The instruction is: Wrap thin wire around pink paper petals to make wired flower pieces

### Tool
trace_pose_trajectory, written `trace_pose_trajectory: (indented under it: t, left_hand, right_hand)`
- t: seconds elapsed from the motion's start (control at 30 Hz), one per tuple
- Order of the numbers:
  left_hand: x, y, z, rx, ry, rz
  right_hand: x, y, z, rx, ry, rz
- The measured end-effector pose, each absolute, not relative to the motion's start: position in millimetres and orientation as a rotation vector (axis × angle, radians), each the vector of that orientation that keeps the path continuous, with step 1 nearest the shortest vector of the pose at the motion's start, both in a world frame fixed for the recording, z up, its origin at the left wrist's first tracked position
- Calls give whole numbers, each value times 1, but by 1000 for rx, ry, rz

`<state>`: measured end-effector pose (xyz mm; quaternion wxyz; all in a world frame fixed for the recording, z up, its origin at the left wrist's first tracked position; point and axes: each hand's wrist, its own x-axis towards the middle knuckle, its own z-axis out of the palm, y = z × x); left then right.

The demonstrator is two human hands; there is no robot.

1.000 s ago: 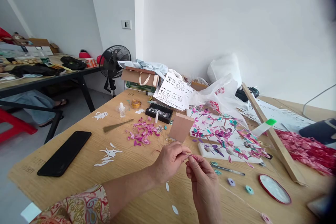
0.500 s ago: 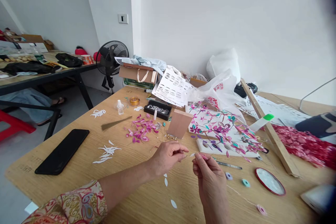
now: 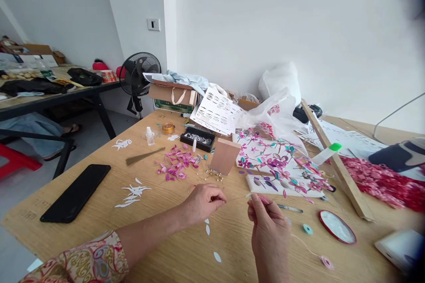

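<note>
Worked just above the table (image 3: 99, 234), near the middle of its front edge. Pinched the pink petal (image 3: 263, 199) between thumb and forefinger of the right hand (image 3: 270, 230), with the other fingers curled loosely. Gripped with the left hand (image 3: 202, 201) - thumb and forefinger closed - one end of a thin wire (image 3: 237, 197), drawn almost level across to the petal. Could not tell whether the wire passed through the petal or only met it.

Probably best done with light, even tension: taut enough to keep the wire straight, never so hard as to crease or tear so small a piece. Wise also to keep both wrists low and close over the wood.

Left lying toward the left front corner: a black phone (image 3: 75, 192), with white paper cutouts (image 3: 133, 194) just beside it. Scattered further in: loose pink petals (image 3: 175, 168) near a wooden block (image 3: 226, 155). Set beyond the hands a white board (image 3: 282, 190) covered in pink and teal blossoms - and, toward the right edge, a red-rimmed lid (image 3: 337, 226) and a long wooden strip (image 3: 335, 161). Heaped at the back edge: printed sheets, a box and a plastic bag (image 3: 275, 112).

Placed on the floor behind the table, against plain white walls: a black fan (image 3: 139, 75). Cluttered likewise, off to the left: a second table (image 3: 49, 97).
</note>
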<state>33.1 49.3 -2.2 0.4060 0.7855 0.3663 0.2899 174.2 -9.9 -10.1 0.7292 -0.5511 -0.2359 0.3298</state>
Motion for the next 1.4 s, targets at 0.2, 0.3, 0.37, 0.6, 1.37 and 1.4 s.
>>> trace_pose_trajectory:
  t: [0.2,0.3,0.37,0.6,1.37,1.4]
  left_hand:
    - [20,51,18,1799,976,818]
    - [23,48,37,1623,889,891]
    - [31,44,43,1605,787,876]
    - [62,46,19,1673,699,801]
    - [75,45,-1,1315,744,877]
    - [75,45,-2,1323,752,885]
  right_hand:
    - [177,-11,-10,-1226,-494,720]
    - [174,-11,-11,-1230,-520,727]
    - [171,-11,-12,-1239,-547,732]
    - [169,-12,-16,-1209,-627,741]
    - [160,-10,-22,-1086,-540,827]
    - [160,-10,-22,-1087,-543,828]
